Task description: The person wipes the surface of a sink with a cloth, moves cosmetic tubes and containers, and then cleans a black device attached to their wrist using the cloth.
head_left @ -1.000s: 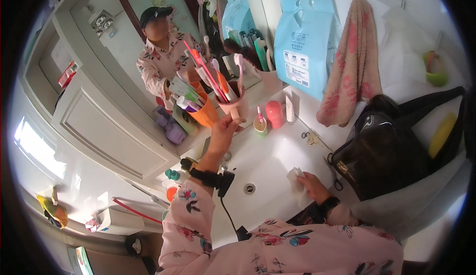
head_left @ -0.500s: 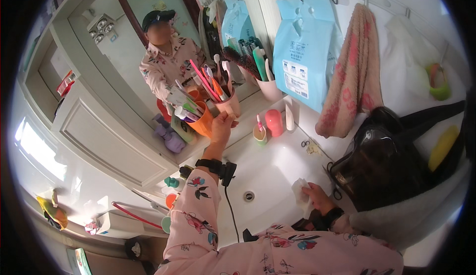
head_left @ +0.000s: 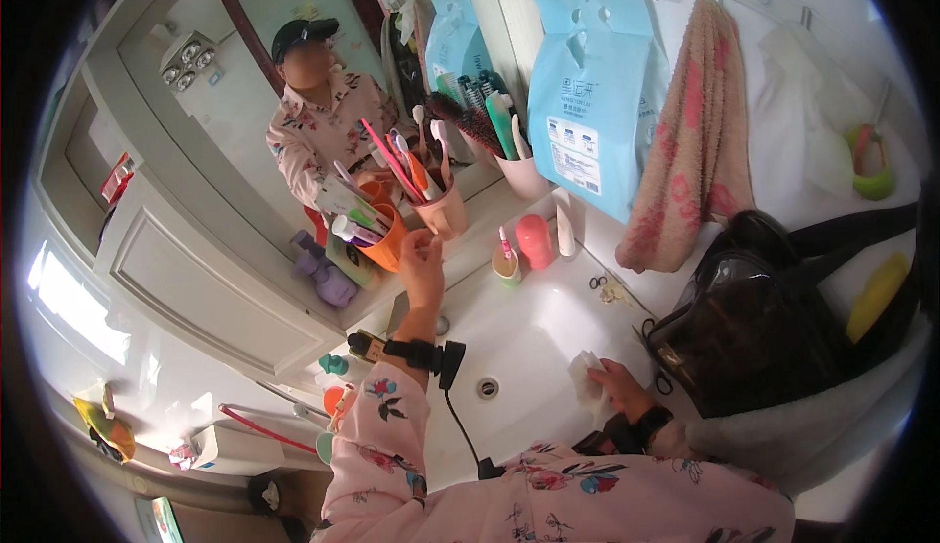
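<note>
Pink floral sleeves (head_left: 377,435) cover both arms of the person, who stands over a white sink (head_left: 534,347). The left hand (head_left: 421,269) is raised at the far side, just below a pink cup (head_left: 444,218) that stands on the ledge (head_left: 487,203) under the mirror (head_left: 223,112) and carries several toothbrushes (head_left: 419,173). Its fingers are bent with their tips near one another; whether they touch the cup or press together, one cannot tell. Over the right part of the sink, the right hand (head_left: 619,386) grips a crumpled white sheet (head_left: 585,377) in its fingers; it could be tissue or cloth.

Close beside the pink cup, to its left, an orange cup (head_left: 389,251) holds tubes, and a purple bottle (head_left: 337,289) stands farther left. To the right of the left hand, a small pale cup (head_left: 506,270), a coral-pink bottle (head_left: 535,242) and a white tube (head_left: 565,228) stand along the back of the sink. Above them a light blue package (head_left: 592,93) hangs next to a pink-patterned towel (head_left: 688,141). Near the right hand, scissors (head_left: 663,383) show their dark handles beside a dark bag (head_left: 754,332).
</note>
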Motion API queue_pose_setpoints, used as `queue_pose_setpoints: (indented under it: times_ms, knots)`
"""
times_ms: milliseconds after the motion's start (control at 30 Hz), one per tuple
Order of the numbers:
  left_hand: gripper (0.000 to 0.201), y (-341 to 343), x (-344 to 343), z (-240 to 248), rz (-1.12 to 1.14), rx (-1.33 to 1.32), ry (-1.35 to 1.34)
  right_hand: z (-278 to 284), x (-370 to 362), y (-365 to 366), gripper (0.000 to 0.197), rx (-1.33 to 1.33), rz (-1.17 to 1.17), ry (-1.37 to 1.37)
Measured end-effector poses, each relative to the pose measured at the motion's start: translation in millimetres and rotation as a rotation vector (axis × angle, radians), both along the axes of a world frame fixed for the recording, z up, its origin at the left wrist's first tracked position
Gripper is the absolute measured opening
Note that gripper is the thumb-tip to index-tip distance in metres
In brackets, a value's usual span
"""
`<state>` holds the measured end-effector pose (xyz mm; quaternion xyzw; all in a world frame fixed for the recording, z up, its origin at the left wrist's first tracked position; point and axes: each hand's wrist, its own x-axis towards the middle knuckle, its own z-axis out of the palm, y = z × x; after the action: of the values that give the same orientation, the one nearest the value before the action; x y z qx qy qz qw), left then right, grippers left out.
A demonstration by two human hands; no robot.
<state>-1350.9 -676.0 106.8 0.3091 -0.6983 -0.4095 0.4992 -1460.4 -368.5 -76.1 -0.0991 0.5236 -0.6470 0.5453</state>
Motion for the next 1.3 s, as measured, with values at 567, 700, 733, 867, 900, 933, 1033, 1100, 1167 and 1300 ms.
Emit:
queue_pose_setpoints:
  times_ms: [567,700,733,867,900,933,1033,1100,1167,1300]
  knots:
    - [0.037,35,-128,66,-0.079,-0.657,-0.805,-7,-6,22,0.026,0.031,-0.011,0.138]
    - [0.024,27,-139,63,-0.046,-0.645,-0.861,11,-4,36,0.028,0.050,-0.059,0.156]
    - [0.024,23,-138,61,-0.041,-0.644,-0.859,22,0,40,0.028,0.049,-0.056,0.160]
    - [0.012,22,-141,65,-0.026,-0.645,-0.718,34,0,48,0.027,0.062,-0.065,0.144]
    - [0.011,20,-143,63,-0.038,-0.663,-0.662,29,0,49,0.027,0.071,-0.059,0.160]
    - [0.010,18,-143,63,-0.049,-0.681,-0.607,24,-2,51,0.027,0.069,-0.059,0.163]
    - [0.008,10,-139,57,-0.070,-0.666,-0.539,20,0,54,0.026,0.079,-0.072,0.135]
    - [0.007,12,-137,60,-0.066,-0.650,-0.560,14,-1,55,0.026,0.076,-0.062,0.129]
    - [0.007,13,-133,61,-0.054,-0.633,-0.582,15,1,55,0.026,0.064,-0.079,0.117]
    - [0.008,20,-123,63,-0.004,-0.656,-0.616,13,-2,53,0.025,-0.013,-0.038,0.147]
